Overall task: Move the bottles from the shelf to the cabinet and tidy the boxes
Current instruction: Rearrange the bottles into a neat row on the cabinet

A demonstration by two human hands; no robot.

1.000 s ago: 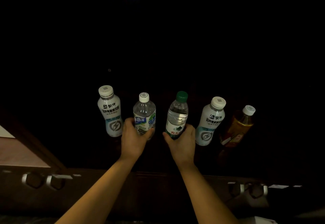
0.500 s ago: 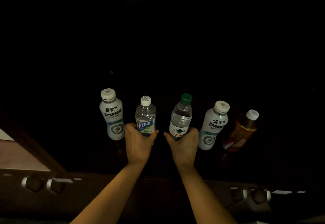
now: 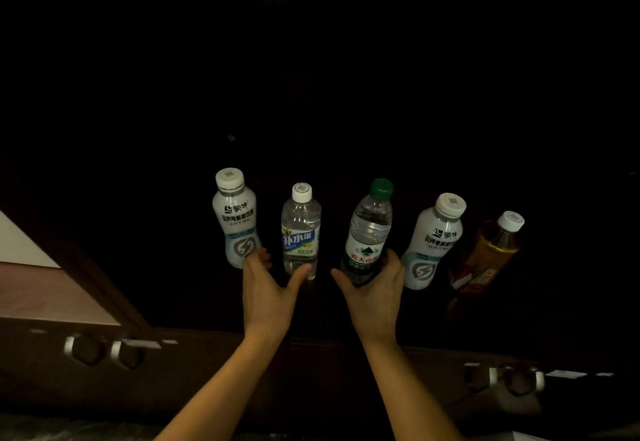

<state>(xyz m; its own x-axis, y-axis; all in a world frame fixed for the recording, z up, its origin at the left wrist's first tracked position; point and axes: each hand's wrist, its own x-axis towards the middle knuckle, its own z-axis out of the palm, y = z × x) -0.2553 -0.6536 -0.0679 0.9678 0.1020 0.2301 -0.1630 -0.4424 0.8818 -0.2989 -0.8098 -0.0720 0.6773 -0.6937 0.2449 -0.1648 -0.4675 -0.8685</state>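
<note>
While the right hand (image 3: 375, 291) wraps round the base of the green-capped water bottle (image 3: 369, 229), thumb on the left side and fingers curled round the right, the left hand (image 3: 266, 288) is spread wide and holds nothing. The left thumb tip sits in front of the foot of the clear bottle with blue label (image 3: 300, 229). The left fingertips reach the bottom of the left white drink bottle (image 3: 235, 222); cannot tell if they touch it.

Five bottles stand in one row on a dark surface inside a very dark recess. Left to right: left white drink bottle, clear bottle with blue label, green-capped water bottle, right white drink bottle (image 3: 433, 243), amber tea bottle (image 3: 488, 253). The green-capped bottle tilts right at the top. The right white bottle and the tea bottle also look tilted right, possibly lens effect. The tea bottle has a white cap and is the dimmest of the row.

Both bare forearms come up from the bottom edge over a dark wooden ledge (image 3: 311, 347). Metal handles (image 3: 104, 350) sit on the ledge front at lower left, more at lower right. A pale panel (image 3: 41, 288) shows at far left.
</note>
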